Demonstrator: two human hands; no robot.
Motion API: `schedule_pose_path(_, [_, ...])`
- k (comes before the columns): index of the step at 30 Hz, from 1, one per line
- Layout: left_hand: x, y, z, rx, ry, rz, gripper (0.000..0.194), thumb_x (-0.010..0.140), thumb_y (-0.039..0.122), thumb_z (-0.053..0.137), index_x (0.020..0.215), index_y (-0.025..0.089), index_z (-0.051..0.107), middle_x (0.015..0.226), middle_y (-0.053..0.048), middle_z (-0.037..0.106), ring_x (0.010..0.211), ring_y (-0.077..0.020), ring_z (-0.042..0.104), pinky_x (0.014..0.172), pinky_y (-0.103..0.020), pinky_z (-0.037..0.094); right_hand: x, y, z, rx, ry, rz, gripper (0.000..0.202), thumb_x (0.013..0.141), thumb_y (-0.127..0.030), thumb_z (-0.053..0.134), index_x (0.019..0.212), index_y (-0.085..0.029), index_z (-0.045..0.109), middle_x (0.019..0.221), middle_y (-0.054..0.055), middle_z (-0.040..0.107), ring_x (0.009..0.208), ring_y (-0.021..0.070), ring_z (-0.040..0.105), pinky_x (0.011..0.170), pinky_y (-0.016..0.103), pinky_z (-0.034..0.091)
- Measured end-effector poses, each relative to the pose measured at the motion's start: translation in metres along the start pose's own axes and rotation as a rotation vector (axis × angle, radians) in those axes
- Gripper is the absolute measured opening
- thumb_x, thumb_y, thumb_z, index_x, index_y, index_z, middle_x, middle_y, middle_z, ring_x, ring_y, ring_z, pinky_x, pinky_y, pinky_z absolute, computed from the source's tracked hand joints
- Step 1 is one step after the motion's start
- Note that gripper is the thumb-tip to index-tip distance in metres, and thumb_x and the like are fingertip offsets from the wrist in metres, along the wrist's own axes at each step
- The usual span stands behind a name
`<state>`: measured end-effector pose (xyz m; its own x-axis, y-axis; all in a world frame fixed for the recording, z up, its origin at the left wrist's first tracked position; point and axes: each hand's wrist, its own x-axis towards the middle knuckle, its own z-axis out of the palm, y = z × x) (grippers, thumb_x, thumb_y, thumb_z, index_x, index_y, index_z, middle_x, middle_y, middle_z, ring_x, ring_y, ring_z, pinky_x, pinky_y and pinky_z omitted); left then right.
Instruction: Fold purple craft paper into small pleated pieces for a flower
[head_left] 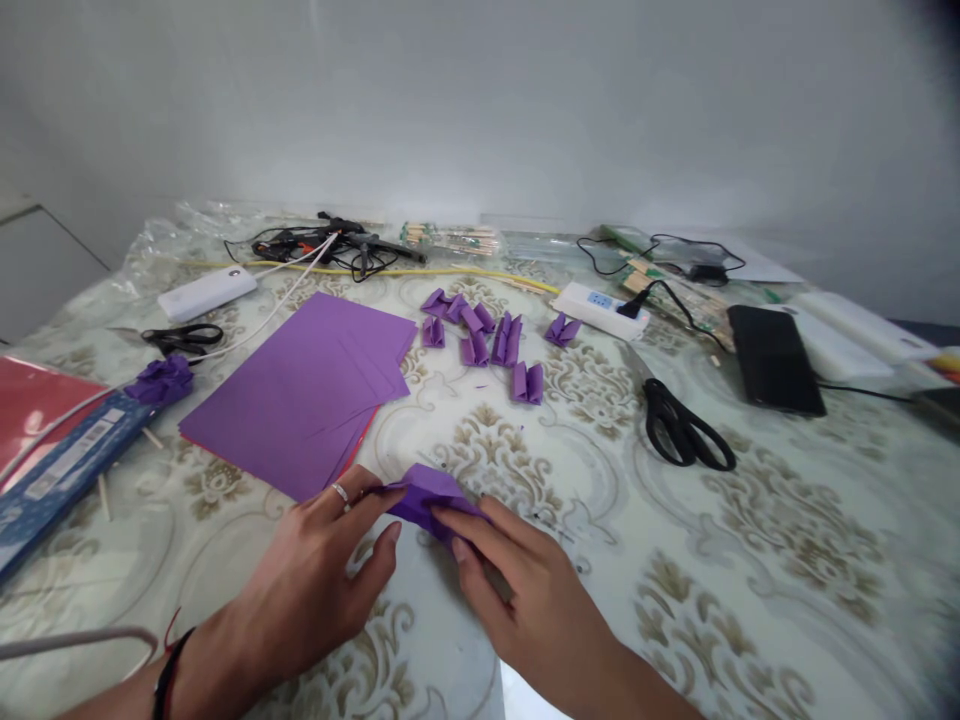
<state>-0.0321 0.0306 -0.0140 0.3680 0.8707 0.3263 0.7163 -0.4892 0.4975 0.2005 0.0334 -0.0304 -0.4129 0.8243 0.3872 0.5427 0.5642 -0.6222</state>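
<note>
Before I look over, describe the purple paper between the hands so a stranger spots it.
On the floral tablecloth, find the broad stack of purple sheets left of centre. Right of its nearest corner, a creased purple paper lies between left hand and right hand. Unlike the stack or the small folded pieces farther back, it has fingers of both hands on it.

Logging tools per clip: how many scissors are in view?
2: the left scissors lie left of the purple sheets; the right scissors lie left of the phone. More could be hidden under other things.
</note>
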Motion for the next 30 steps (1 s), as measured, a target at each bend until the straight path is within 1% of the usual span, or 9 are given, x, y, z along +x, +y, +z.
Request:
schedule_pose_path(3, [0.0,0.001,-0.002,-0.002,0.03,0.008,0.032,0.1,0.017,0.057,0.13,0.026,0.067,0.124,-0.011,0.069,0.102,-0.0263,0.079,0.082,-0.04,0.069,-0.002,-0.001,-0.002,0.059,0.003,-0.038,0.034,0.101,-0.011,0.052,0.124,-0.017,0.076,0.097,0.011,0.076,0.085,0.0245,0.077,0.075,0.036,0.066])
schedule_pose_path(9, [-0.001,0.003,-0.003,-0.047,0.011,0.064,0.037,0.099,0.014,0.059,0.133,0.026,0.065,0.132,-0.011,0.07,0.119,-0.0262,0.074,0.098,-0.041,0.066,-0.004,-0.001,-0.005,0.079,-0.02,-0.069,0.033,0.1,-0.01,0.053,0.123,-0.017,0.076,0.096,0.009,0.074,0.084,0.0246,0.075,0.075,0.038,0.064])
schedule_pose_path(13, [0.0,0.004,-0.004,-0.059,0.016,0.078,0.035,0.099,0.013,0.06,0.131,0.025,0.067,0.127,-0.011,0.072,0.116,-0.0255,0.075,0.097,-0.039,0.066,-0.002,-0.002,-0.005,0.095,-0.038,-0.074,0.033,0.101,-0.009,0.052,0.123,-0.018,0.075,0.094,0.007,0.073,0.082,0.0233,0.075,0.074,0.037,0.063])
schedule_pose_path(18, [0.002,0.008,-0.007,-0.081,0.075,0.103,0.034,0.099,0.01,0.059,0.129,0.023,0.067,0.125,-0.01,0.071,0.115,-0.0222,0.075,0.097,-0.034,0.065,-0.003,-0.003,-0.004,0.104,-0.003,-0.107,0.037,0.101,-0.007,0.052,0.131,-0.022,0.068,0.097,0.006,0.075,0.086,0.0225,0.075,0.078,0.035,0.064])
schedule_pose_path(21, [0.002,0.009,-0.008,-0.117,0.146,0.106,0.028,0.098,0.007,0.059,0.119,0.024,0.067,0.116,-0.007,0.073,0.106,-0.0199,0.076,0.093,-0.031,0.065,-0.003,-0.003,-0.004,0.137,0.008,-0.102,0.043,0.101,-0.009,0.053,0.141,-0.024,0.061,0.112,0.008,0.079,0.097,0.0232,0.078,0.086,0.036,0.064])
schedule_pose_path(23, [0.002,0.008,-0.006,-0.165,0.194,0.094,0.024,0.097,0.008,0.061,0.113,0.025,0.064,0.107,-0.004,0.075,0.098,-0.0191,0.076,0.088,-0.029,0.065,-0.003,-0.003,-0.004,0.178,0.011,-0.051,0.046,0.101,-0.011,0.055,0.145,-0.026,0.058,0.126,0.008,0.079,0.107,0.0235,0.078,0.093,0.037,0.064])
schedule_pose_path(25, [0.002,0.006,-0.003,-0.208,0.215,0.046,0.026,0.095,0.01,0.065,0.116,0.026,0.062,0.103,-0.002,0.076,0.093,-0.019,0.077,0.084,-0.029,0.065,-0.002,-0.002,-0.004,0.23,0.0,0.041,0.044,0.102,-0.015,0.057,0.144,-0.028,0.059,0.133,0.008,0.077,0.11,0.0234,0.078,0.095,0.037,0.063])
schedule_pose_path(27, [0.001,0.004,0.0,-0.304,0.221,-0.035,0.029,0.095,0.014,0.066,0.121,0.026,0.061,0.11,-0.004,0.076,0.094,-0.0193,0.078,0.083,-0.03,0.066,-0.001,-0.002,-0.003,0.293,-0.029,0.153,0.04,0.103,-0.02,0.059,0.141,-0.028,0.062,0.128,0.007,0.078,0.102,0.0224,0.079,0.091,0.037,0.064])
schedule_pose_path(30, [0.001,0.001,0.003,-0.465,0.163,-0.183,0.031,0.095,0.019,0.068,0.124,0.025,0.059,0.116,-0.006,0.075,0.101,-0.02,0.077,0.088,-0.033,0.065,0.001,0.0,-0.002,0.38,-0.073,0.276,0.037,0.103,-0.024,0.06,0.139,-0.028,0.064,0.109,0.005,0.079,0.087,0.0209,0.077,0.082,0.036,0.064])
